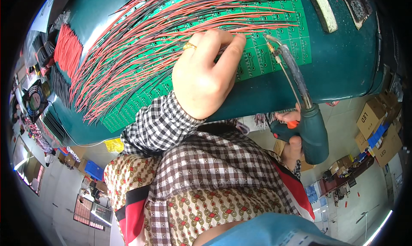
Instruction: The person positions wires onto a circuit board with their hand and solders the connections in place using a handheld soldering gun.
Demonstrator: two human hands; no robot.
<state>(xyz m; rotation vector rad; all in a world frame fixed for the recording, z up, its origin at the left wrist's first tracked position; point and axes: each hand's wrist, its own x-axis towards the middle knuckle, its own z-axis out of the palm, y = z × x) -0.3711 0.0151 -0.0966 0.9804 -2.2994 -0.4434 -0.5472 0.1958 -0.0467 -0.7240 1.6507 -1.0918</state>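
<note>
My left hand (206, 76), with a ring on one finger, is closed in a pinch at the near edge of the wire rows. Its fingertips press together on a thin wire over a green circuit board panel (257, 59); the grip itself is partly hidden by the knuckles. In my right hand (294, 145) is a dark green soldering gun (315, 132) with an orange trigger. The gun's bent metal tip (270, 39) reaches up to the panel, just right of the left fingertips. Many red and black wires (171, 35) lie across the boards in long curved rows.
A bundle of red wires (68, 50) lies at the table's left end, near a small black fan (35, 95). On the green table (343, 70), a pale bar (322, 10) and a dark tray (356, 5) lie at the far right. Cardboard boxes (371, 119) stand beyond.
</note>
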